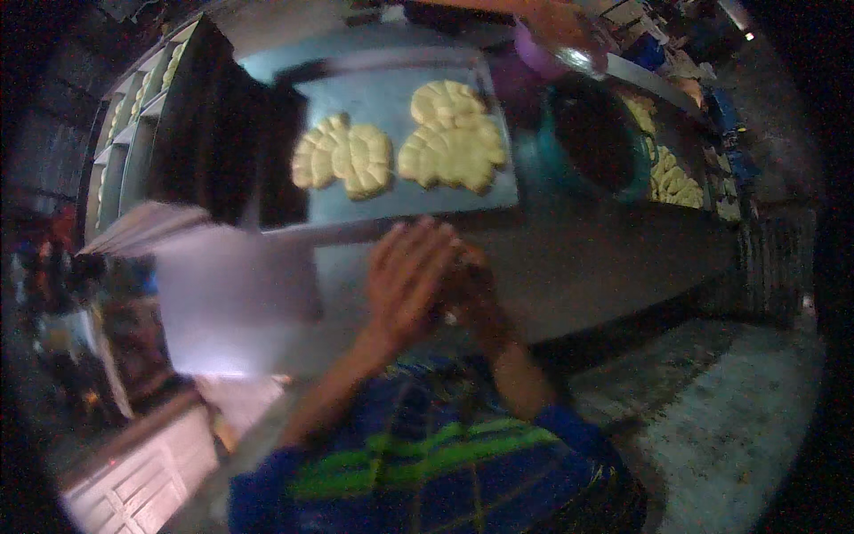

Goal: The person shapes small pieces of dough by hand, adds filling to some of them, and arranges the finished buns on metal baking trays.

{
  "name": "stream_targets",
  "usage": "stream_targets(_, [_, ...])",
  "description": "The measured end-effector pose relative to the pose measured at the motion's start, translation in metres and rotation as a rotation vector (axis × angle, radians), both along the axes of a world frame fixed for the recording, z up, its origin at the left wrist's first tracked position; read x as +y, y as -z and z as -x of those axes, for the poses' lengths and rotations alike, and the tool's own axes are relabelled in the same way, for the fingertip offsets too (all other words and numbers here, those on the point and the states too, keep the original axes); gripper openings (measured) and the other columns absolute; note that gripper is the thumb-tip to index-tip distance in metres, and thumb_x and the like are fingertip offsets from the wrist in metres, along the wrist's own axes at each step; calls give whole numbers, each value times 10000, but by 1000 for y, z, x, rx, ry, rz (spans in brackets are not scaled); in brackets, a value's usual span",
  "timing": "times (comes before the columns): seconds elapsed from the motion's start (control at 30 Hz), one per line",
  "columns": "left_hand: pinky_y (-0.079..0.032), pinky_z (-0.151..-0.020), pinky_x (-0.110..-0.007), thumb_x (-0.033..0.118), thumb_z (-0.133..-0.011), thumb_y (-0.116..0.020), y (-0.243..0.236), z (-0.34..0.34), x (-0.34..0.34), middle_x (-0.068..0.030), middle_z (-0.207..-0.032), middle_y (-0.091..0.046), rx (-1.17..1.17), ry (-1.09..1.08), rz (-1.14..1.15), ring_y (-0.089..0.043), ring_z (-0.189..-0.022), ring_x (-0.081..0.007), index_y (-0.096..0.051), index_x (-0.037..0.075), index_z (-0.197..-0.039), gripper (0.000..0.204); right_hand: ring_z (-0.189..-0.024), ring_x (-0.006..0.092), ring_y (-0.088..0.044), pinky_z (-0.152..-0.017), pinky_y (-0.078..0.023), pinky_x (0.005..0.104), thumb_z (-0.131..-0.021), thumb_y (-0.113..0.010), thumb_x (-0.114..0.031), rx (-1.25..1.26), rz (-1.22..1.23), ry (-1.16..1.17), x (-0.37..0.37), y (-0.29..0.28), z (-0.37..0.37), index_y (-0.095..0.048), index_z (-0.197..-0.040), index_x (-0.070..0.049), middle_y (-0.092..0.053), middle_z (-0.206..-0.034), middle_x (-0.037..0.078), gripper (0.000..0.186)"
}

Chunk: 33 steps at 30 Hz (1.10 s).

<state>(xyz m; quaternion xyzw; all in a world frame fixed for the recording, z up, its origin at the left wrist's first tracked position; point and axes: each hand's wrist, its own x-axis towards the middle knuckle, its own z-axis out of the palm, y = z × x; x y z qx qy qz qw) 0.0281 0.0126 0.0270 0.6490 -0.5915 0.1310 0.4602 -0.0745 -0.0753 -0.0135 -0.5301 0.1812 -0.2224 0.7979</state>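
Observation:
My left hand (405, 280) and my right hand (476, 289) meet over the near edge of a steel worktop (578, 258). The left fingers are pressed together over the right hand, which is partly hidden behind them; whatever lies between the palms is too obscured to name. Just beyond my fingertips lies a metal tray (356, 89) bearing two groups of pale, segmented dough shapes, a left group (342, 156) and a larger right group (449, 138).
Another person's arm (547, 18) reaches over a purple bowl (534, 49) at top. A teal tub (636, 169) stands right of the tray, beside more dough (676, 178). A rack (151, 89) holding dough is at left, near pale sheets (142, 227). Floor (712, 418) shows lower right.

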Motion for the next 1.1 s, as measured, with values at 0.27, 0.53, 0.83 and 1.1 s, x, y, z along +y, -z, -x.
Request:
stream_targets(0.27, [-512,-760,-437,344,-883,-618,22,32,-31,-120,-927,-680,505,576,-155,-651,-827,-269,-657,38,-1038,345,-1050,169,-589,-879,-528,336,-893,-698,-260,-124,-294,74,29,16,55,-511,-1292,-80,-613,-1138,50,476])
stream_targets(0.53, [-458,-971,-384,538,-975,-441,50,43,-32,-123,-1110,-668,1380,446,-292,-607,-1113,-253,-618,40,-1135,553,-1108,175,-580,-908,-505,325,-904,-691,-215,-93,-43,338,-121,3,129,-536,-1334,-52,-605,-1259,50,485])
stream_targets(0.83, [-481,-922,-337,209,-942,-613,90,-18,57,-79,-1021,-658,1378,-68,-342,-627,-988,-189,-627,43,-1051,199,-533,65,-492,-500,-394,328,-880,-629,-107,751,1230,-124,-370,-23,144,-639,-754,-67,-570,-602,2,132])
stream_targets(1.1, [-492,-909,-337,175,-934,-622,89,-11,82,-63,-1007,-640,1389,-144,-270,-629,-972,-194,-628,58,-1034,154,-678,100,-616,-599,-491,298,-776,-711,-69,974,1104,-504,-395,16,122,-756,-1058,-116,-725,-817,17,289])
